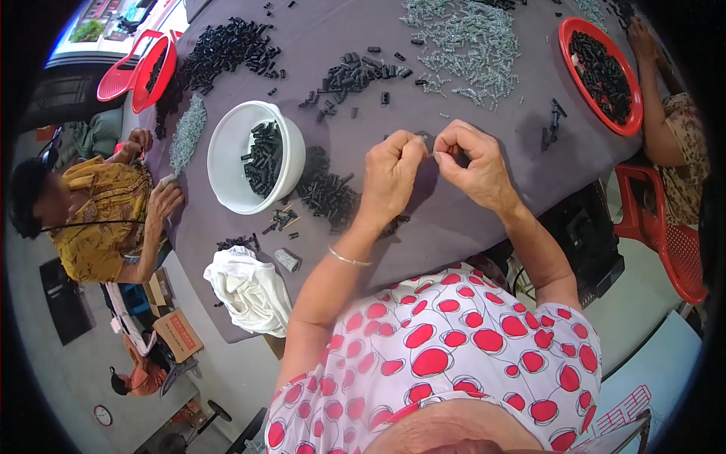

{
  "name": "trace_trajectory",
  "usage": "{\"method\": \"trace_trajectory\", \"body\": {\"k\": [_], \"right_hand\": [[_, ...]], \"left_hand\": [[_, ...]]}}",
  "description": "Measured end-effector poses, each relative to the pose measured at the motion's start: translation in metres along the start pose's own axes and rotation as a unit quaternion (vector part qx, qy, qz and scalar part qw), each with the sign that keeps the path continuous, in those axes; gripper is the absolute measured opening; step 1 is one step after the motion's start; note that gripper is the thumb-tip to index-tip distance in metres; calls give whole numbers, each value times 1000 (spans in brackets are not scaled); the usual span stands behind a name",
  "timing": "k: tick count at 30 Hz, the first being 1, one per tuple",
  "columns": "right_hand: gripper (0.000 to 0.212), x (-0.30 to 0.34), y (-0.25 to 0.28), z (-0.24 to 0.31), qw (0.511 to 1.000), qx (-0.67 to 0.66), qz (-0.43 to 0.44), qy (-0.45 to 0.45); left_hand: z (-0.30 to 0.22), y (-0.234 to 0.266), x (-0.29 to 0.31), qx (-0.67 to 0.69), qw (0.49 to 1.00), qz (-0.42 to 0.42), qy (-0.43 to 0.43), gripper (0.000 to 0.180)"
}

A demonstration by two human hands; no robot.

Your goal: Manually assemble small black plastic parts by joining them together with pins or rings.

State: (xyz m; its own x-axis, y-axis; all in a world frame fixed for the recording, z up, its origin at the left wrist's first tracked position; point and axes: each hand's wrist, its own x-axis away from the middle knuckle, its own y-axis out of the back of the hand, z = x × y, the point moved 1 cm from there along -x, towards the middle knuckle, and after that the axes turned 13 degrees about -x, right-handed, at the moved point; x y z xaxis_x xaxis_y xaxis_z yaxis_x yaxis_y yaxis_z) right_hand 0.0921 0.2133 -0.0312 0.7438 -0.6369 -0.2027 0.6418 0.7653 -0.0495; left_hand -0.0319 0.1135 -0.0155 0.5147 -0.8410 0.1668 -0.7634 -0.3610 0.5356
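Note:
Over the grey-covered table, my left hand (391,178) is closed in a pinch, its thumb and forefinger pressed together. My right hand (478,168) pinches too, its fingertips almost meeting those of the left. A tiny pale, shiny bit shows between the two hands, too small to name. Beyond them lies a wide heap of small metal springs (484,64). Loose small black cylindrical parts (352,79) are scattered left of the springs. More black parts (327,193) are piled beside my left wrist, next to a white bucket (293,140) holding several of the same.
A crumpled white cloth (246,291) and a small grey roll (287,260) lie by the near left edge. Red basins (637,98) of black parts stand far right and far left. Co-workers sit at both sides; one wears a yellow shirt (106,212). A red chair (677,242) stands right.

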Motion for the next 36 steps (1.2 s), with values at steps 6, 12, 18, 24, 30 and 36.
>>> {"method": "trace_trajectory", "body": {"k": [6, 12, 18, 24, 30, 36], "right_hand": [[11, 1, 5, -4, 984, 136, -61, 94], [12, 4, 7, -10, 984, 120, -82, 106], [12, 3, 9, -8, 983, 128, -72, 113], [11, 2, 8, -14, 982, 136, -58, 114], [7, 2, 12, -20, 992, 48, -100, 56], [5, 3, 11, -21, 990, -76, -121, 9]], "left_hand": [[-1, -6, 2, -299, 938, -83, -155, 13], [20, 25, 26, 294, 946, 109, 89, 24], [23, 32, 59, 472, 852, 130, 186, 24], [25, 23, 78, 569, 766, 185, 236, 31], [20, 35, 84, 508, 830, 131, 189, 25], [41, 27, 84, 566, 812, 52, 131, 22]]}}
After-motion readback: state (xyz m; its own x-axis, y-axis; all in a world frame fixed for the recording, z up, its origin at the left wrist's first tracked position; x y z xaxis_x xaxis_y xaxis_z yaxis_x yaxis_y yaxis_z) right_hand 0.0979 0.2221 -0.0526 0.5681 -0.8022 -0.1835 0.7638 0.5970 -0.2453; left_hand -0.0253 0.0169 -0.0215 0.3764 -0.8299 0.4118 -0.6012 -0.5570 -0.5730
